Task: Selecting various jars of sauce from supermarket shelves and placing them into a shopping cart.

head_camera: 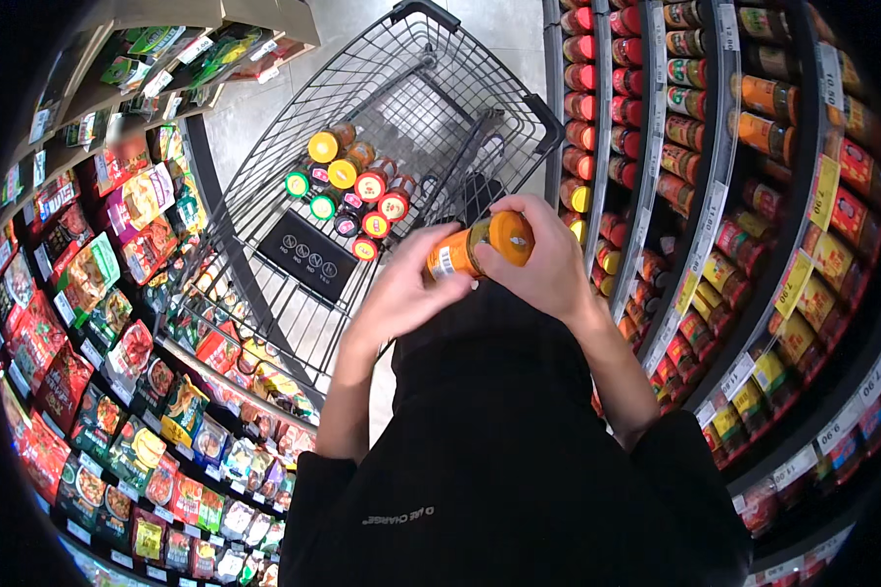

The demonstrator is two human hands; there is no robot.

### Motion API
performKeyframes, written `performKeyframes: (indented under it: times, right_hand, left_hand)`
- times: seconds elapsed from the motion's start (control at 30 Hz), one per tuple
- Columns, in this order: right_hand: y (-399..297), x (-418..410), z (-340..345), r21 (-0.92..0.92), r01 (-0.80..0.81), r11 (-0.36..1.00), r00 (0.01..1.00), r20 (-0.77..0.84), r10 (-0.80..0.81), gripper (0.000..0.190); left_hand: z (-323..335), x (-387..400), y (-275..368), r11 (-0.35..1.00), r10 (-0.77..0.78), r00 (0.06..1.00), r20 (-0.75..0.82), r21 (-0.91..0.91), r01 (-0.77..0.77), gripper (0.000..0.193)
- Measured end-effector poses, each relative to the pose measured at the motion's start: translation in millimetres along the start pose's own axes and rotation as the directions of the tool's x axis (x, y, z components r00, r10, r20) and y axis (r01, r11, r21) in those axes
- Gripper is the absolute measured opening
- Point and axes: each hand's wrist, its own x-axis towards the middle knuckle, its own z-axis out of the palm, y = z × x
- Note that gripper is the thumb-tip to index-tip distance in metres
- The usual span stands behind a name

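Note:
Both my hands hold one glass jar [479, 246] with an orange lid and an orange label, tilted on its side in front of my body. My left hand [420, 275] grips the labelled bottom end, where a barcode shows. Around the lid end are the fingers of my right hand [547, 260]. Beyond the jar stands a black wire shopping cart [294, 110]. In it, several jars are grouped together, among them a yellow-lidded jar [324, 147], a green-lidded jar [323, 207] and a red-lidded jar [393, 207].
Shelves of jars with price rails [708, 213] rise close on the right. On the left are shelves packed with food pouches [88, 271], with a cardboard-coloured display [213, 15] at the upper left. Grey floor tiles [492, 22] show beyond the cart.

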Motion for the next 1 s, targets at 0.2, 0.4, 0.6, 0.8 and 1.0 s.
performKeyframes:
  times: [0.2,0.4,0.6,0.8,1.0]
  right_hand:
    - [11.3,6.6,3.6,-0.008,-0.101,0.995,0.993,-0.063,0.101,0.047]
    - [25.8,25.4,10.8,-0.075,0.026,0.997,0.991,-0.131,-0.036,0.050]
    - [44.5,41.4,9.9,-0.045,-0.071,0.996,0.995,-0.070,0.067,0.051]
    - [51.5,58.2,7.2,0.002,-0.047,0.999,0.997,-0.067,0.047,0.054]
    - [56.0,69.3,6.3,-0.010,0.004,1.000,0.997,-0.074,-0.005,0.055]
  left_hand:
    - [-65.5,61.9,-134.1,0.869,-0.489,0.614,-0.620,-0.407,0.280,0.067]
    - [-108.8,117.5,-230.5,0.771,-0.635,0.635,-0.440,-0.311,0.556,0.111]
    - [-91.4,154.5,-246.6,0.634,-0.769,0.498,-0.401,-0.381,0.673,0.079]
    - [-84.2,157.4,-271.0,0.731,-0.680,0.546,-0.490,-0.387,0.563,0.048]
    - [-80.8,152.3,-259.6,0.739,-0.674,0.565,-0.476,-0.427,0.521,0.036]
